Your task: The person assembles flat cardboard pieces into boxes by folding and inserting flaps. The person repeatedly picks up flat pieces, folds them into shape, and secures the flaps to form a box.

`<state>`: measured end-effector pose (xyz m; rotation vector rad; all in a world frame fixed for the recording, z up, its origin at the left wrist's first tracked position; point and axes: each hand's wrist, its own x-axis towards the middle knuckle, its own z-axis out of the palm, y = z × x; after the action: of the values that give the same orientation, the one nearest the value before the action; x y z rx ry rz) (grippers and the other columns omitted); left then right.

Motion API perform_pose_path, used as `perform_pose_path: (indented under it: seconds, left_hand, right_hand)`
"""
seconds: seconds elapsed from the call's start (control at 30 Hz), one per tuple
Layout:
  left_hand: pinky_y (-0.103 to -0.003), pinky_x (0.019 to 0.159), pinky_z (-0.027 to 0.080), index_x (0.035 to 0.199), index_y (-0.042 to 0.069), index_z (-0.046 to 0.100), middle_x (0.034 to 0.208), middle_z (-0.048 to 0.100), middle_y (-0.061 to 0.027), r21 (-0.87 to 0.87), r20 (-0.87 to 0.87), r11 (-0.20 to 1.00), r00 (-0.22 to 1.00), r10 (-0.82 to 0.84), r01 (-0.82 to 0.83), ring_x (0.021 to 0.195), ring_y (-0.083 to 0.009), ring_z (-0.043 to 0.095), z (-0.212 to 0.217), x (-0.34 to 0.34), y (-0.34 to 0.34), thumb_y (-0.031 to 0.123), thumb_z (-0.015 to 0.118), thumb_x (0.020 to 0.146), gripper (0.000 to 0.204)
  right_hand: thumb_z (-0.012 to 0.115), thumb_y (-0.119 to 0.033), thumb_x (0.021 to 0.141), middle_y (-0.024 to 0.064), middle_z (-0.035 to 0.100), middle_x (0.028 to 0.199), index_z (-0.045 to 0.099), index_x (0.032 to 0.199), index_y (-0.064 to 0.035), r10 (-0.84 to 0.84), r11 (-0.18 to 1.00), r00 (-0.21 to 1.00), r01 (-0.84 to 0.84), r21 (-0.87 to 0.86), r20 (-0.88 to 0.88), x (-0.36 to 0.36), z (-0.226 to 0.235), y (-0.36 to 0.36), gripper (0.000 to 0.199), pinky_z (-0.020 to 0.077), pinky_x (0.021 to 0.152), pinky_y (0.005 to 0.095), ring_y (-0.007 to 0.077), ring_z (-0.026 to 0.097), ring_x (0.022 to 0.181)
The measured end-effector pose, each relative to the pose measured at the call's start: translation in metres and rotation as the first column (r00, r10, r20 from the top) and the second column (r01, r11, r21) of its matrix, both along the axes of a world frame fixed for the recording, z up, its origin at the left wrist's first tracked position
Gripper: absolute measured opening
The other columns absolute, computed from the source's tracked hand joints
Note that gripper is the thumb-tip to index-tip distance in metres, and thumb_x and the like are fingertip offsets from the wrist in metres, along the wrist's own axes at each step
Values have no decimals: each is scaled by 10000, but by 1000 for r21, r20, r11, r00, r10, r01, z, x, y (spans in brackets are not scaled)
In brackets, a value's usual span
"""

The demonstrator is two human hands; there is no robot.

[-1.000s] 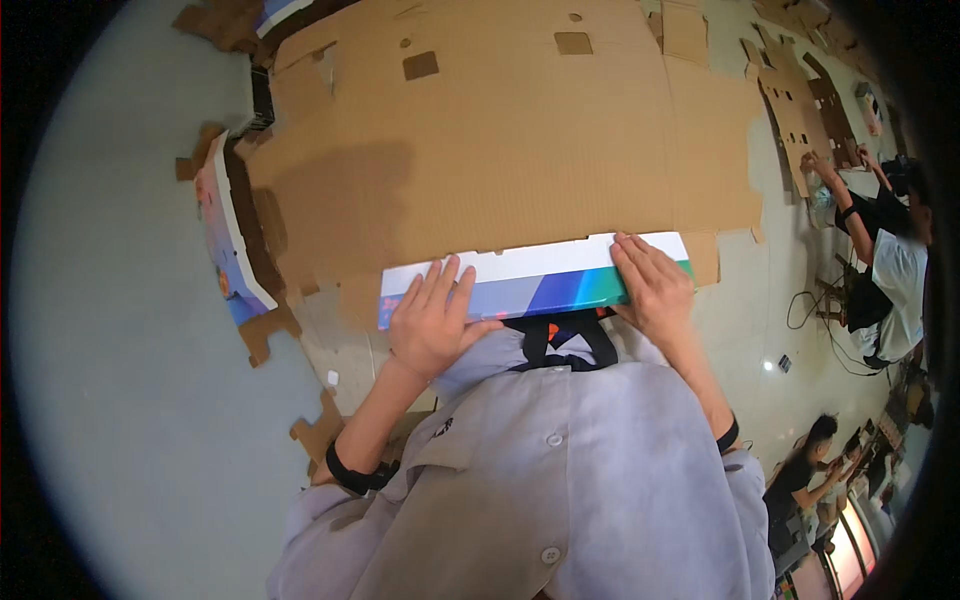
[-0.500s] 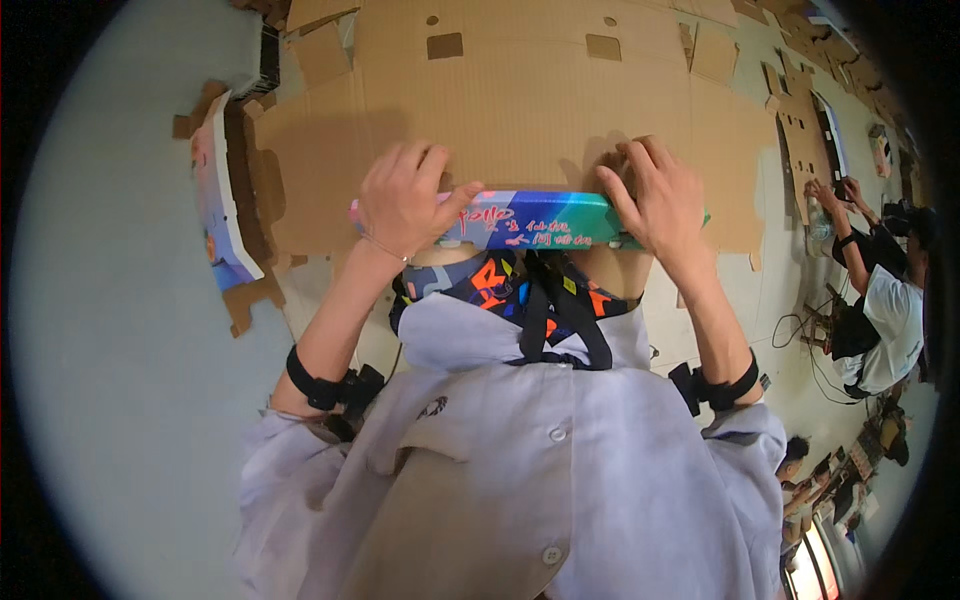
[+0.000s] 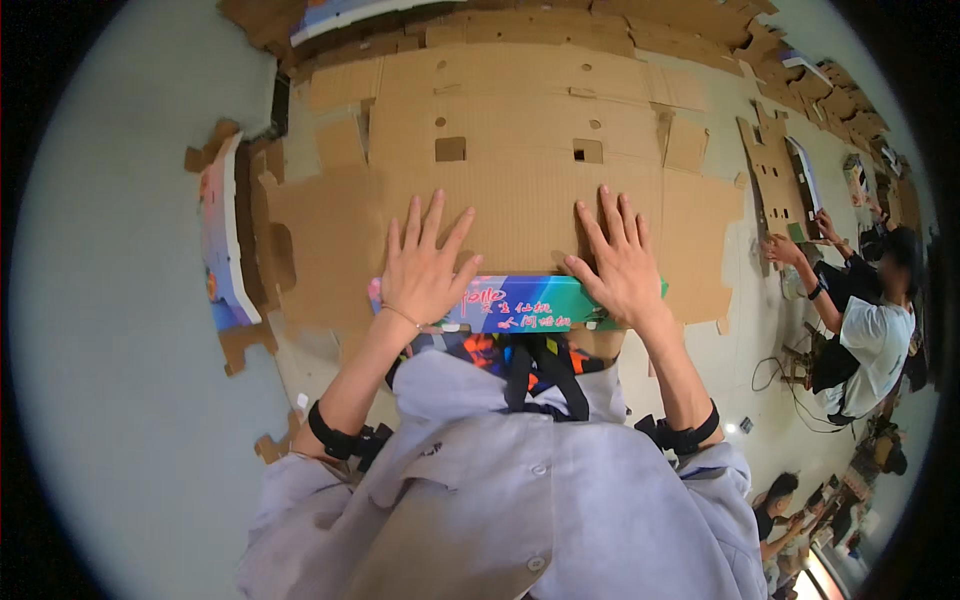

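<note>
A large flat sheet of brown cardboard [image 3: 510, 215] with cut-out holes and side flaps lies in front of me. Along its near edge stands a folded-up panel [image 3: 530, 305], printed in blue, green and pink with red writing. My left hand [image 3: 425, 260] lies over the left part of this panel, fingers spread and reaching onto the brown surface. Over the right part, my right hand [image 3: 618, 258] is spread flat in the same way. Neither hand grips anything. Both palms hide parts of the panel's upper edge.
Partly folded printed cardboard [image 3: 225, 235] stands at the left. More cardboard pieces [image 3: 690, 35] line the far side. On the right, a co-worker [image 3: 870, 330] sits handling another cardboard sheet [image 3: 778, 175]. A black cable [image 3: 775, 385] lies on the floor near them.
Both hands have gone from curled fingers near the panel's ends to lying flat with fingers stretched forward. The view has shifted, so the cardboard's far part now shows.
</note>
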<state>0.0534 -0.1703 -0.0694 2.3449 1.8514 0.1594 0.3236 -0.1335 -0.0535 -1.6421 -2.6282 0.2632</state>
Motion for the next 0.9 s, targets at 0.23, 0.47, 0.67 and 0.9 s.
perform_pose_path:
  seconds: [0.23,0.47,0.67,0.9]
  left_hand:
    - [-596,1037,197,1369,178,402,1463,225,-204,-151,29,988,1000,-9,14,1329,-436,217,0,9,-85,388,538,818,605]
    - [-609,1022,209,1320,154,467,1433,292,-196,-105,6,993,999,52,-52,1299,-444,262,-5,14,-77,324,570,796,561]
    - [-612,1006,228,1291,158,497,1405,348,-173,74,26,996,999,38,-40,1289,-422,291,-15,14,-61,320,573,796,527]
    - [-533,973,318,1170,101,567,1312,456,-159,-12,265,999,964,33,-31,1213,-364,408,11,-3,-48,304,602,796,427]
  right_hand:
    - [494,-498,839,184,169,1485,346,1398,-147,-54,985,998,56,-162,14,7,-10,-94,677,165,1071,549,421,171,1344]
    - [564,-376,806,178,291,1433,415,1342,-112,-90,996,990,87,-29,-112,7,-32,-84,615,196,1063,534,384,269,1307]
    - [614,-285,761,192,404,1341,509,1213,-55,-111,972,961,157,172,-254,14,-42,-70,518,259,1034,499,360,363,1250]
    - [647,-239,759,149,488,1264,580,1086,-43,-173,981,823,193,-21,-541,25,-19,-59,387,353,979,433,320,446,1189]
